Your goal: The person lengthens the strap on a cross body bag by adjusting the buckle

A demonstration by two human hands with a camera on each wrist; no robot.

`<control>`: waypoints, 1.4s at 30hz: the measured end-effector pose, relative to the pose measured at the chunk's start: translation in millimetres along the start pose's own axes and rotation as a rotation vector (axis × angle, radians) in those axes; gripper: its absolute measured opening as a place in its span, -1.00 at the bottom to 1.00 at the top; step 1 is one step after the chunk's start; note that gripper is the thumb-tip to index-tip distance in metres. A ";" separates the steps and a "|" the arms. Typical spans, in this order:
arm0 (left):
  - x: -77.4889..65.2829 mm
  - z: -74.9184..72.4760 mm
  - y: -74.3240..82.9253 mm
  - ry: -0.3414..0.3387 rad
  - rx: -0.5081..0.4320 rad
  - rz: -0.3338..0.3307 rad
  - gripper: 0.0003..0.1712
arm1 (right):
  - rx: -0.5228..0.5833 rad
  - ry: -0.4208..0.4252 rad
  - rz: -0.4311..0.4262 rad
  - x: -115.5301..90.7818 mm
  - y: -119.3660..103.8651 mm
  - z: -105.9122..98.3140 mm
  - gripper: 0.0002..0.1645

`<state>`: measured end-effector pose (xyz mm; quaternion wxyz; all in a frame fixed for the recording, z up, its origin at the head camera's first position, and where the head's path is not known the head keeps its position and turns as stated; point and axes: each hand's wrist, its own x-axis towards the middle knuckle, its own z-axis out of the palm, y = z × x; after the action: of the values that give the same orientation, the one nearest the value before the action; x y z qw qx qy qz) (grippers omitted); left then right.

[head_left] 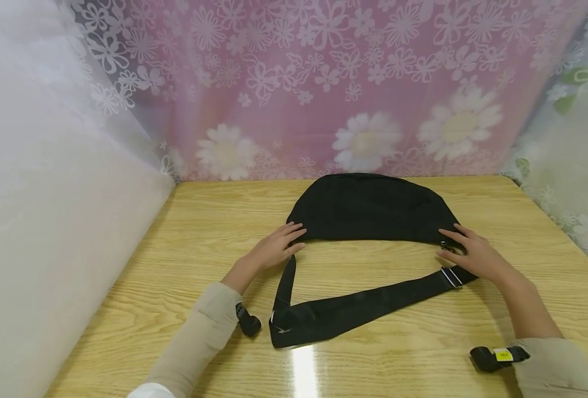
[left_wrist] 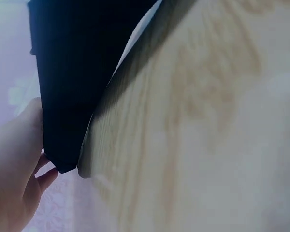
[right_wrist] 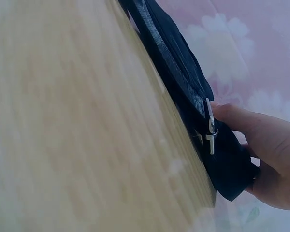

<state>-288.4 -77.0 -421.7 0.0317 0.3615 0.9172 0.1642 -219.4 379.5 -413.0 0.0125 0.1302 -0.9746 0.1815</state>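
A black crescent-shaped waist bag lies flat on the wooden table, its curved side towards the back. My left hand rests on its left corner, fingers extended over the cloth and thumb a little apart. At the right corner, my right hand lays straight fingers on the bag, the thumb near the lower edge. A zipper with a metal pull runs along the edge by that thumb in the right wrist view. The black strap loops towards the front, folded at the left, with a metal slider at the right.
The light wooden table reaches a pink floral curtain at the back. A whitish sheet hangs along the left side, and a pale floral one along the right. Black wrist devices sit at both cuffs.
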 end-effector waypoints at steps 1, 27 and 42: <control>-1.7 0.4 -1.2 0.005 -0.006 -0.006 -0.39 | 0.001 -0.003 -0.003 1.2 -0.9 0.4 -0.17; -36.8 -6.6 -31.1 0.092 -0.122 -0.081 -0.43 | -0.003 -0.029 -0.062 32.8 -33.2 13.2 -0.19; -50.8 -13.5 -54.6 0.128 -0.132 -0.114 -0.45 | 0.005 -0.038 -0.064 52.4 -57.0 22.6 -0.22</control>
<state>-289.1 -152.3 -429.7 0.0062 0.2946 0.9237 0.2449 -254.8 307.0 -410.3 -0.0007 0.1650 -0.9696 0.1809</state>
